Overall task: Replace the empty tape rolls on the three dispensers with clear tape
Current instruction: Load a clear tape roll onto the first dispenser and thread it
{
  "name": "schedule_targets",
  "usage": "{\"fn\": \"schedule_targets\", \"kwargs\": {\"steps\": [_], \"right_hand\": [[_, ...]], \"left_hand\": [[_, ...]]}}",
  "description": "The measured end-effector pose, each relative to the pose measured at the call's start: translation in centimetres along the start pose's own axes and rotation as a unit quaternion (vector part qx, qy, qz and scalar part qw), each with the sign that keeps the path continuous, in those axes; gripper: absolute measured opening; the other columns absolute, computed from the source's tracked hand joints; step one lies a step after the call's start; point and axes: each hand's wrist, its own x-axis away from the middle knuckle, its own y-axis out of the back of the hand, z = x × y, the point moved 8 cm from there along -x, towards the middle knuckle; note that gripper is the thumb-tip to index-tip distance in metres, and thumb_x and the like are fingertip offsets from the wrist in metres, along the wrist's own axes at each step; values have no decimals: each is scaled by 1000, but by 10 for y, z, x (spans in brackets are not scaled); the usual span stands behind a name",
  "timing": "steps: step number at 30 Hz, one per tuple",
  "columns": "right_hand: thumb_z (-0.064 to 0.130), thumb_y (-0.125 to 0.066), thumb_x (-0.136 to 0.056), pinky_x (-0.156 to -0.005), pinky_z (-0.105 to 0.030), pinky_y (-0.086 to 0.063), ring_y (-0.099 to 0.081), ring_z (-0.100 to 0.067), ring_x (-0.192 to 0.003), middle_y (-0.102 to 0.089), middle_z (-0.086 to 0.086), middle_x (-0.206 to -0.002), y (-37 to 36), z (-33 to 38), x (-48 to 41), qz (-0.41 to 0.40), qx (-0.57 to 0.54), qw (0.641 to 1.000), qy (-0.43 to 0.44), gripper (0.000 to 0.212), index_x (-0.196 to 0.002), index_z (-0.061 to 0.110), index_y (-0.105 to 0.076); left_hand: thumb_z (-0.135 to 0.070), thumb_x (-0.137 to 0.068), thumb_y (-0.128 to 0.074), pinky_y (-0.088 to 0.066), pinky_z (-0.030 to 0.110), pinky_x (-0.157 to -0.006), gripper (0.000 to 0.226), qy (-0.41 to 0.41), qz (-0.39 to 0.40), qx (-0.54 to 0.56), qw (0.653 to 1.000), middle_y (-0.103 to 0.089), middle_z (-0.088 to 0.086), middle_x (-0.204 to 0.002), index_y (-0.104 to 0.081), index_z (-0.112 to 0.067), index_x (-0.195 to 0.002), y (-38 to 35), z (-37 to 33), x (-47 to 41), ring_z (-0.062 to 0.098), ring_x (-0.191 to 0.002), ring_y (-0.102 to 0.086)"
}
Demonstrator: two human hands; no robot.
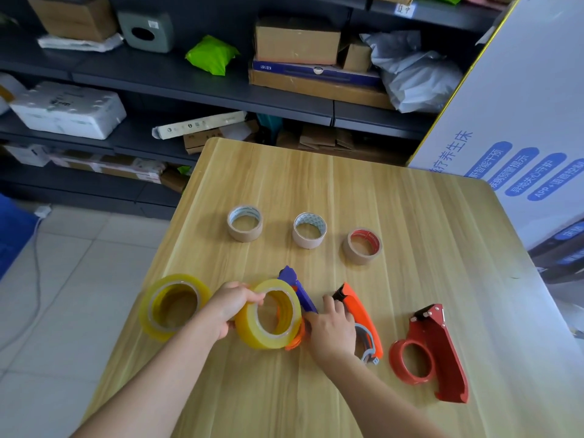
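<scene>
1. A blue box (316, 72) on the shelves (189, 80) beyond the far edge is showing "KB161" upside down. The white board (505, 105) leaning at the far right is carrying blue labels in Chinese, one beginning "APP +".
2. The left hand (232, 306) is gripping a clear roll (249, 328), its fingers curled over the rim. It is holding the roll on edge against the purple dispenser (289, 276), near the middle of the surface (316, 184).
3. The right hand (331, 328) is lying between the purple dispenser and the orange dispenser (360, 311), its fingers loosely bent along the orange one's left side. I cannot tell whether they are holding anything.
4. A spare roll (147, 314) is standing just left of the left hand, right at the left edge.
5. The red dispenser (442, 343) is lying at the near right, apart from the orange one.
6. Three empty cores (245, 235) are standing in a row farther off, spaced apart.
7. Bare wood is lying open beyond the cores and along the right side.
</scene>
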Motion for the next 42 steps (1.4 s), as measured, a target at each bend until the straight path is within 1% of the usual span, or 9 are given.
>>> {"fn": "schedule_targets", "kwargs": {"steps": [3,7,12,17,22,29,32,37,42], "right_hand": [[50,-55,-87,-95,-38,-36,-44,-26,-116,-48,-1,-120,-4,6,-1,-1,11,1000,16,31,-107,31,-68],[30,-68,-81,-68,-33,-36,-58,-26,-86,-52,-1,-85,8,22,3,-37,-19,996,79,17,-96,26,-71],[21,-46,-96,-73,-30,-30,-43,-25,-86,-32,-1,-97,-8,10,6,47,-40,995,74,30,-123,26,-56],[14,-48,-94,-71,-36,-40,-54,-30,-94,-42,-7,-101,-7,2,9,91,4,995,45,43,-136,24,-43],[13,-87,-47,-55,-36,-46,-57,-28,-68,-58,-6,-78,16,2,9,-91,64,992,62,29,-68,22,-68],[7,-81,-39,-51,-29,-43,-53,-22,-58,-54,0,-56,6,30,23,-117,98,969,193,31,-57,19,-59],[11,-83,-39,-57,-30,-44,-55,-24,-63,-58,-2,-57,-2,35,23,-109,119,965,208,34,-66,17,-64],[20,-85,-48,-95,-37,-34,-58,-31,-110,-73,-10,-97,-2,49,20,-128,162,946,249,42,-88,11,-75],[25,-88,-44,-82,-28,-53,-68,-20,-85,-72,1,-78,-10,52,14,-76,152,946,276,41,-83,20,-75]], "left_hand": [[-15,-79,-73,-47,31,-63,50,3,5,-8,1000,-71,12,-105,-55,-9,-126,5,2,-1,25,-84,-62],[-14,-79,-73,-47,32,-65,49,10,13,-10,1000,-72,13,-103,-56,-9,-125,8,5,0,26,-86,-62],[-14,-82,-71,-46,29,-62,50,23,23,12,999,-75,5,-90,-53,-8,-128,4,11,-1,21,-74,-61],[-15,-83,-70,-47,29,-62,44,30,47,-1,998,-75,6,-94,-56,-9,-124,-7,13,-2,21,-73,-62],[-14,-85,-68,-47,28,-62,34,25,49,-8,998,-75,8,-97,-60,-9,-117,-8,14,2,20,-71,-60],[-14,-88,-62,-42,29,-65,13,6,33,80,996,-72,3,-96,-62,-14,-101,5,0,8,18,-73,-56],[-14,-88,-61,-41,31,-68,9,-1,32,93,995,-72,3,-97,-61,-16,-97,11,-4,9,19,-74,-55],[-15,-87,-62,-42,31,-67,14,-22,26,109,993,-73,3,-99,-63,-17,-101,14,-8,11,19,-76,-56],[-15,-88,-62,-42,33,-68,14,-33,23,133,990,-73,3,-100,-63,-16,-101,20,-8,14,19,-75,-56]]}}
